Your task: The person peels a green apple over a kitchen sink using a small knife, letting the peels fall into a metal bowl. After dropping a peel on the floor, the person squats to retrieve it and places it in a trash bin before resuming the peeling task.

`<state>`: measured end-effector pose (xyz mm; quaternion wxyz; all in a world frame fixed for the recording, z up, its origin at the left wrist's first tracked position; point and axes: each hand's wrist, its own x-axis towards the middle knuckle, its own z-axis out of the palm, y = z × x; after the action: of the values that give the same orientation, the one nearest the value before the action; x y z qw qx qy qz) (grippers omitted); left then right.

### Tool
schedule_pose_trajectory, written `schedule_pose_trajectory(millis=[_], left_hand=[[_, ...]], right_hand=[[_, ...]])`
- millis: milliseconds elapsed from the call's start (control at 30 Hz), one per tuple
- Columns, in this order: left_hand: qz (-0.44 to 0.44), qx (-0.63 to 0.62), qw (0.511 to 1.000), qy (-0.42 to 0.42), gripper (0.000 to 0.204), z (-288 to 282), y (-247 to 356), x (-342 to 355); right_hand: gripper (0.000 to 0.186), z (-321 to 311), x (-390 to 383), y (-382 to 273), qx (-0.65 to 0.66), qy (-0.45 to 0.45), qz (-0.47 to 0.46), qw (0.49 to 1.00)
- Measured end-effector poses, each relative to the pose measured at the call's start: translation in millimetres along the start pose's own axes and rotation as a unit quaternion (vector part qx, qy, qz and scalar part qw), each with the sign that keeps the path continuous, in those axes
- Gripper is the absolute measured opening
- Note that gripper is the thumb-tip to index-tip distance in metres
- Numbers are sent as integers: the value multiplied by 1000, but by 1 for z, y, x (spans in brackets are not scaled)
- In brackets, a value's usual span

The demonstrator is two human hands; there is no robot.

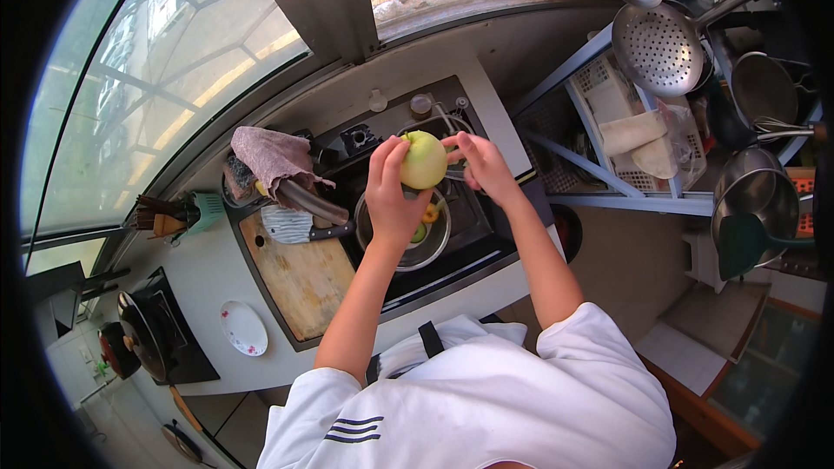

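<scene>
A pale green fruit is grasped by the left hand, just left of the half-curled right hand, whose hold, if any, cannot be told. A metal bowl is seen beneath the left hand.

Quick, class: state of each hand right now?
Left hand: holding the pale green fruit.
Right hand: fingers partly curled beside it; grip cannot be told.

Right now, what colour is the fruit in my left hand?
The fruit is pale yellow-green, best seen in the head view.
</scene>
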<state>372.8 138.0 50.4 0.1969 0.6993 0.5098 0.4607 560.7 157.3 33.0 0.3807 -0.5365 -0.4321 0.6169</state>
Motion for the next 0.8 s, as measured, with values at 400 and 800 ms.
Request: schedule_pose_trajectory(millis=[400, 800], left_hand=[[-397, -451, 763, -237, 68, -21, 1, 13], [-222, -193, 954, -55, 66, -4, 11, 3]], right_hand=[[66, -1, -28, -16, 36, -89, -121, 988], [31, 18, -72, -41, -220, 132, -154, 954]])
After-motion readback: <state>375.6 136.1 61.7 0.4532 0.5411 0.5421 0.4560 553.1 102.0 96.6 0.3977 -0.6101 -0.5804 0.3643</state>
